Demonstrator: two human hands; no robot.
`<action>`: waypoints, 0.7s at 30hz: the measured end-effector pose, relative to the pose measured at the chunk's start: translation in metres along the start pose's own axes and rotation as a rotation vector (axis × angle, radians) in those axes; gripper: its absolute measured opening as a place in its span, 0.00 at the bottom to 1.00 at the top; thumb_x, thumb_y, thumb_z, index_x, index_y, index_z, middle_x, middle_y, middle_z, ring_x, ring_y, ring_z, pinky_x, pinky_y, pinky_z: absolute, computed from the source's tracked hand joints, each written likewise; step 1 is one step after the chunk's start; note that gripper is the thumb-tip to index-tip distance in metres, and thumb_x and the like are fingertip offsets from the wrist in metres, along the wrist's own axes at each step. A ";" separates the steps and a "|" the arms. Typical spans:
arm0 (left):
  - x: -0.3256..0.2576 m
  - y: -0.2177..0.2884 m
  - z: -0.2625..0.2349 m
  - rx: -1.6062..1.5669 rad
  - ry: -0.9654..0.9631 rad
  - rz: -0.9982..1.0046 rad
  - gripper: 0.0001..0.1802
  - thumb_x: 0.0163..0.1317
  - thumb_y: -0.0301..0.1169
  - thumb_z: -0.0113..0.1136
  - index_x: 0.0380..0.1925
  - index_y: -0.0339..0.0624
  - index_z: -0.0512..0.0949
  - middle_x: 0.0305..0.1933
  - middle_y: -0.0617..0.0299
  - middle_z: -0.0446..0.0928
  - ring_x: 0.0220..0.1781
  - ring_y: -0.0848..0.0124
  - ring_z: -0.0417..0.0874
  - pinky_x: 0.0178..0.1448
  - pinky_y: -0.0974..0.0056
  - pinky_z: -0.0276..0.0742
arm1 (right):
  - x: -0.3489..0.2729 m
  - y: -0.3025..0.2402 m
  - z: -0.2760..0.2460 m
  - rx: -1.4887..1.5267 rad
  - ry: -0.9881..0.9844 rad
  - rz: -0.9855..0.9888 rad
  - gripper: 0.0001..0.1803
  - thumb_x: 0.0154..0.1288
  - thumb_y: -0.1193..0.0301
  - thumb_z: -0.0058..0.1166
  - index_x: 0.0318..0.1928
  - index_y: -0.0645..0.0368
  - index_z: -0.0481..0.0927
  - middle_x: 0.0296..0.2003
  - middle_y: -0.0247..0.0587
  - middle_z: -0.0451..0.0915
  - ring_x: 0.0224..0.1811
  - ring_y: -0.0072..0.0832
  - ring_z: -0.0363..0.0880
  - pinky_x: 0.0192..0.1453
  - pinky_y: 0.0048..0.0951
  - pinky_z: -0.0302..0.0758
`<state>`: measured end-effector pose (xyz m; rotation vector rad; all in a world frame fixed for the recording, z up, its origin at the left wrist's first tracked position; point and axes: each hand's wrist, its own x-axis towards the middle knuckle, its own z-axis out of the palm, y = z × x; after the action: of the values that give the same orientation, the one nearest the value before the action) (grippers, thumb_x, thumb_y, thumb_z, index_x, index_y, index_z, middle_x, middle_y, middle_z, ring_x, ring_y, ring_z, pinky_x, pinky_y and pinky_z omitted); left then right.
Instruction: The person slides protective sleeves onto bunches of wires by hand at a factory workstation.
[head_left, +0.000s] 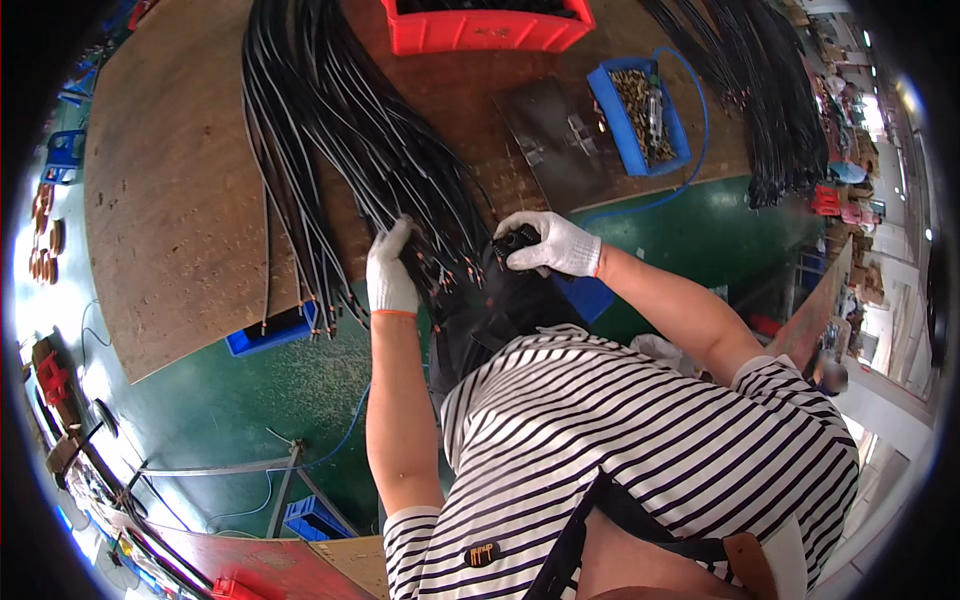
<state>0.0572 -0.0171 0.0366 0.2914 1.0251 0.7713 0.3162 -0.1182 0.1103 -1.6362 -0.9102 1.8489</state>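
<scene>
A thick bundle of long black cables (330,130) runs across the wooden table and hangs over its near edge, with bare copper-coloured tips at the ends. My left hand (392,275), in a white knit glove, is closed on cables at the near side of this bundle; its fingertips are partly hidden. My right hand (560,245), gloved the same way, grips small black parts (515,240) between thumb and fingers, just right of the cable ends. Their exact kind is too dark to make out.
A red bin (490,32) stands at the far side of the table (170,200). To the right are a dark flat plate (555,140) and a blue tray (622,130) of small brass-coloured pieces, with a blue hose (705,120) beside it. More black cables (775,110) hang at far right.
</scene>
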 end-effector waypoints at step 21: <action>0.008 -0.015 0.026 -0.122 0.005 0.040 0.08 0.78 0.33 0.63 0.40 0.41 0.80 0.30 0.62 0.82 0.26 0.71 0.82 0.32 0.66 0.80 | -0.050 0.021 -0.034 -0.349 -0.065 -0.071 0.26 0.62 0.69 0.73 0.60 0.61 0.85 0.53 0.38 0.88 0.57 0.25 0.83 0.68 0.31 0.76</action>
<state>0.0879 -0.0188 0.0358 0.2054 0.9750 0.8671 0.3586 -0.1637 0.1251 -1.7230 -1.3634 1.7779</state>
